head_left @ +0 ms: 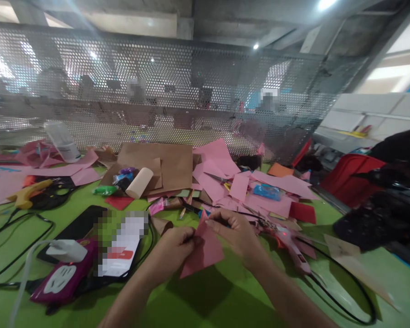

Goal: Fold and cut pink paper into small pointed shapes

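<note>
A piece of pink paper (207, 250) is held up over the green table, its top drawn to a point. My left hand (177, 250) is closed on its left edge, thumb and fingers pressed together. At the upper right of the paper, my right hand (232, 230) pinches it near the pointed tip. Part of the paper is hidden behind the fingers. To the right of my right hand lies a pink glue gun (292, 246) with a black cord. Left of my left hand, a phone (125, 246) with a lit screen rests on the table.
A purple power strip (68, 273) with a white plug (66, 250) sits at the left, near a yellow glue gun (29, 193). Pink scraps (218, 159), brown cardboard (174, 166) and a cardboard tube (139, 183) lie behind. A perforated metal screen (164, 95) bounds the table's back.
</note>
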Demonstrator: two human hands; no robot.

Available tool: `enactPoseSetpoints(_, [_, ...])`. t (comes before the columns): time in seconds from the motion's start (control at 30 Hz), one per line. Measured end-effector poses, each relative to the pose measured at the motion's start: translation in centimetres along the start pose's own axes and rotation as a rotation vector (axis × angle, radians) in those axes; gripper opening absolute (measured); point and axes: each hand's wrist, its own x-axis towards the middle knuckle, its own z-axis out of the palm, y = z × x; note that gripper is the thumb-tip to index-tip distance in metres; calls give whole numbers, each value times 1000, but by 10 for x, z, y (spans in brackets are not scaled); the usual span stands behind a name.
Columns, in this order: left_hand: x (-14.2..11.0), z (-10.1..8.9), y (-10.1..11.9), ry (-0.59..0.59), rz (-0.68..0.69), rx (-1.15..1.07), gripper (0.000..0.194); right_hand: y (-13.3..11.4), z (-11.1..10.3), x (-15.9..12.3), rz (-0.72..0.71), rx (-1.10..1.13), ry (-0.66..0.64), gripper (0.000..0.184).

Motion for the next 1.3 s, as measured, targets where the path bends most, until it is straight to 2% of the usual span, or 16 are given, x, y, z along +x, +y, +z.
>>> enactPoseSetpoints(0.13, [-1,1,0,-33,-4,23,24,1,1,-1,-20,13,14,12])
enactPoseSetpoints(0.27, [0,1,0,-21,-7,-3,25,1,1,-1,-4,61,10,24])
enactPoseSetpoints(0.4, [5,-4,-4,123,-14,-152,29,1,-2,1,76,139,-65,33])
enactPoseSetpoints(0.5, [6,-7,-8,245,-16,-277,31,5,-4,2,115,83,-114,33])
enactPoseSetpoints(0.57, [7,-8,-8,283,-21,-315,32,9,-5,3,100,40,-100,30])
enactPoseSetpoints(0.73, [6,-6,-6,214,-47,-483,26,13,-5,4,94,43,-59,26])
enactPoseSetpoints(0.83, [5,-5,-5,228,-99,-576,27,9,-4,3,78,62,-23,30])
enactPoseSetpoints(1.0, [6,-6,-3,262,-210,-873,33,0,-3,-1,-55,37,20,23])
enactPoseSetpoints(1.1, [8,-4,0,300,-191,-1017,36,-1,1,-3,-8,122,-4,25])
enactPoseSetpoints(1.23, [8,0,2,353,-127,-1072,37,3,10,-4,93,188,-96,33])
enactPoseSetpoints(1.3, [8,2,0,361,-132,-1082,35,6,14,-5,119,184,-88,35])
